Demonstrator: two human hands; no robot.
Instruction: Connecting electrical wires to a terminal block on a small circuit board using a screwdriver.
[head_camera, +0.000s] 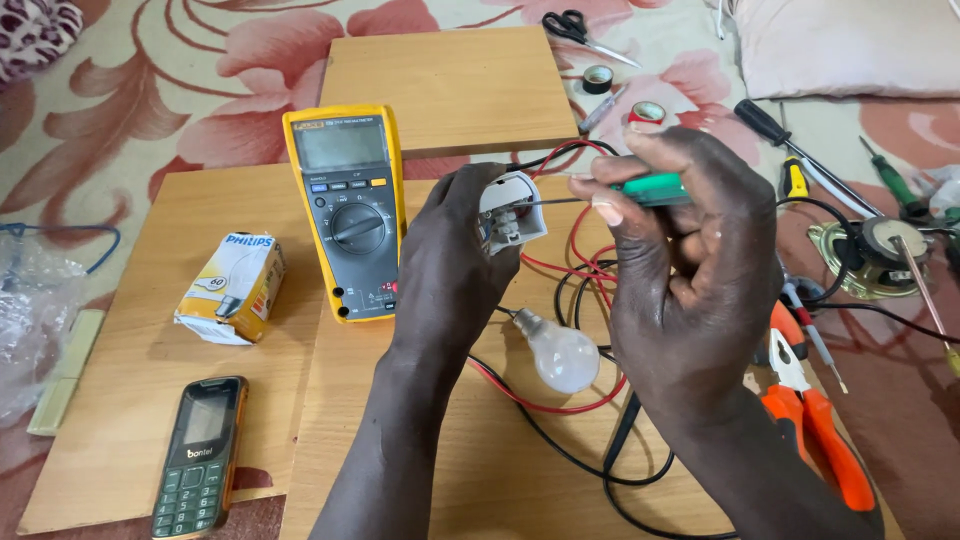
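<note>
gripping white switch, left hand

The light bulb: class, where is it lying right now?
In the head view, the light bulb lies on the wooden board, between the left hand and right hand, among red and black wires.

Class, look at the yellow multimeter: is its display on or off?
Apparently off: the multimeter lies flat on the wooden board with a blank grey screen.

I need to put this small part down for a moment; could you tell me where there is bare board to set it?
The far board above the multimeter is bare. So is the left board between the bulb box and the phone. It is crowded around the bulb, wires and pliers.
</note>
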